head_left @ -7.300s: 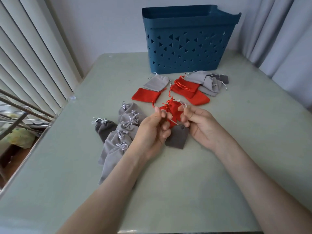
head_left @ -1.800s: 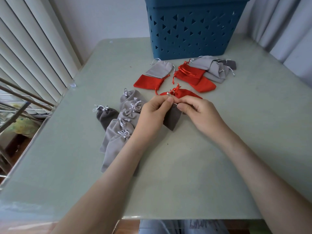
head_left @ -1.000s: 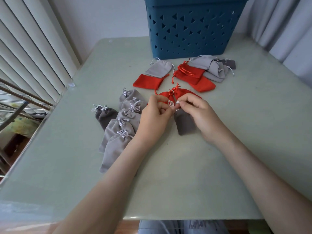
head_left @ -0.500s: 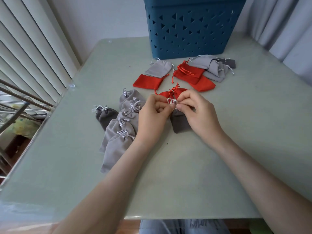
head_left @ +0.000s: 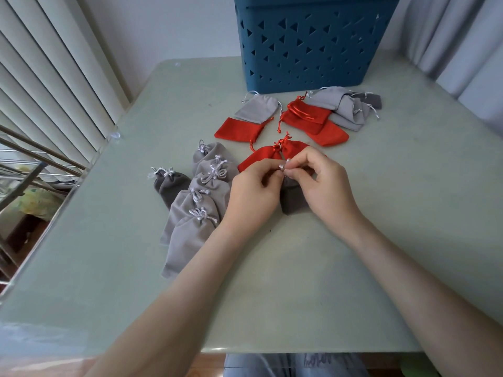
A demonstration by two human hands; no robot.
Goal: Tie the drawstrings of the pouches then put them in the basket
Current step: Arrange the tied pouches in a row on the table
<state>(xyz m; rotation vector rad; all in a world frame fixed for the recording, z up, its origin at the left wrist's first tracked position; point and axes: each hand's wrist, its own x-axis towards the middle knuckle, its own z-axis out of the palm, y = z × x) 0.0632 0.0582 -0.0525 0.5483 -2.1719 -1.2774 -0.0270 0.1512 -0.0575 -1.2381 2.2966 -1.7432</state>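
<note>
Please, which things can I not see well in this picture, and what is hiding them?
1. Inside of the blue basket: head view, the picture's top edge cuts off its opening, so its contents are unknown.
2. Knot of the dark grey pouch: the left hand and right hand cover its mouth; only a bit of drawstring shows.
3. Far dark pouch: light grey pouches overlap it.

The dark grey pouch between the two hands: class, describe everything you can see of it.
The dark grey pouch looks like soft, velvety fabric, small and roughly rectangular, its bottom toward the person. The left hand and right hand pinch its pale drawstring at the top and hide its upper part and sides.
</note>
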